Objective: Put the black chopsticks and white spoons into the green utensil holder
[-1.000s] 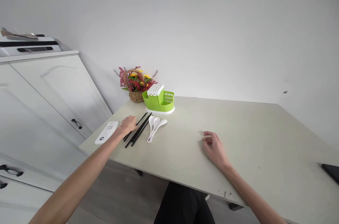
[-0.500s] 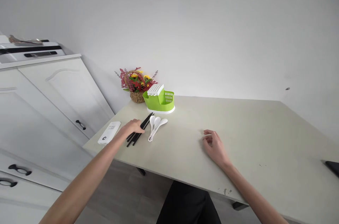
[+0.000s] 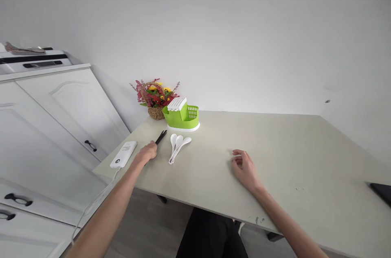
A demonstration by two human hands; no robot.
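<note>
My left hand [image 3: 148, 151] is closed around a bundle of black chopsticks [image 3: 161, 136], whose ends stick out beyond the fist towards the green holder. Just right of that hand, several white spoons [image 3: 179, 144] lie fanned out, their handles meeting near the table's front side. A green cutlery holder [image 3: 180, 119] with a white base and a white slotted top stands behind them. Over to the right, my right hand [image 3: 246, 169] rests on the table with nothing in it, fingers loosely curled and the thumb apart.
Left of my left hand lies a white power bank [image 3: 124, 154] with a white cable hanging over the edge. A wicker basket of flowers [image 3: 155, 112] stands beside the holder against the wall. White cabinets [image 3: 76, 111] border the table [image 3: 293, 152]. A dark object [image 3: 381, 192] lies far right.
The chopsticks, loosely spread under my left hand before, are now gathered in its grip. That hand has drawn slightly left and nearer. My right hand stays resting on the table.
</note>
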